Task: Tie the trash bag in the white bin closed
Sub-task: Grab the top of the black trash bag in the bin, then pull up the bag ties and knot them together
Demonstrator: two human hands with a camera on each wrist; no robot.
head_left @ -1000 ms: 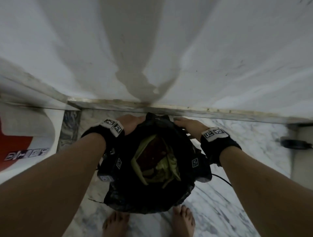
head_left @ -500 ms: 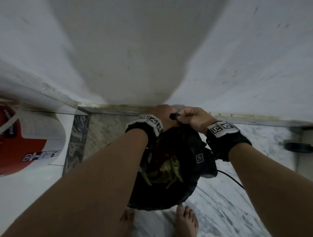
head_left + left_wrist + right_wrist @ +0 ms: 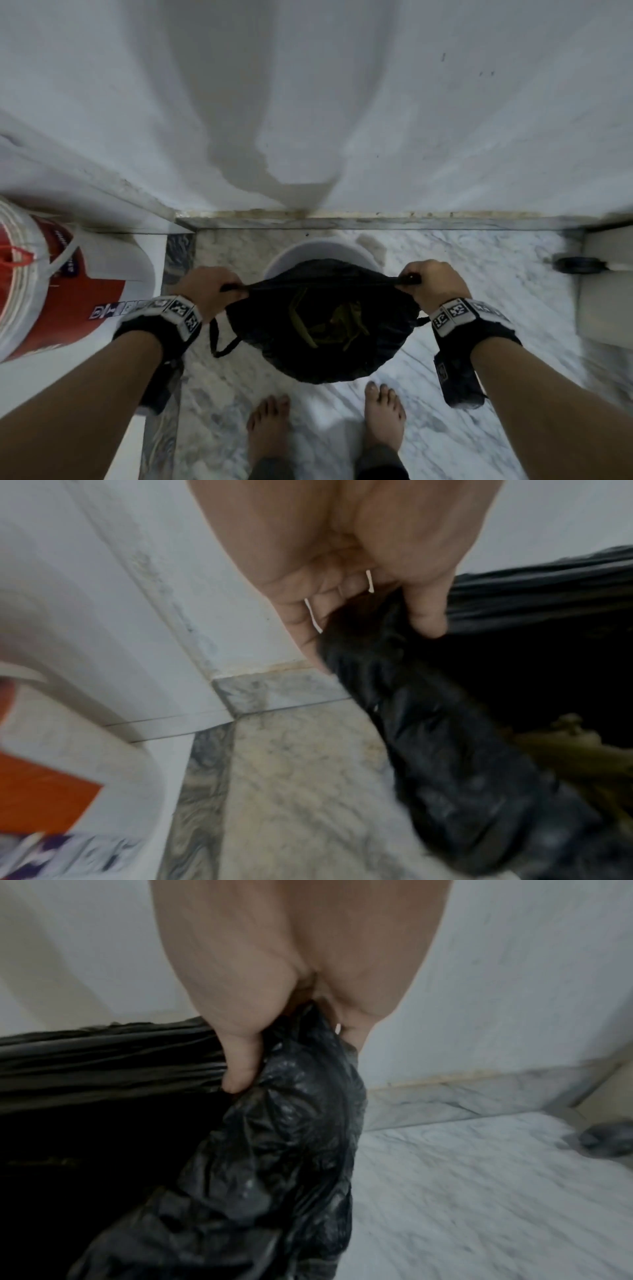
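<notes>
Black trash bag is sitting in the white bin on the marble floor, in a corner beside the white wall; only the bin's far rim is showing behind the bag. Left hand is fisting a gathered bunch of the bag's rim at its left side, and right hand is doing the same at the right; both grips are closed tight round the plastic, thumbs pressing over the bunch in the wrist views. The far edge of the rim is running taut between the two fists. The mouth is still gaping on the near side, with yellowish-green waste showing inside. A thin black loop is hanging below the left wrist; cannot tell whether it is part of the bag. Judgement: step in hand is drawing the two ears out ahead of the first crossover. To do it well, keeping the two bunches even in length, bringing the fists together over the centre, and gathering the slack near edge in before crossing, so the knot is seating low and no gap is left. A red and white bucket is standing at the left.
</notes>
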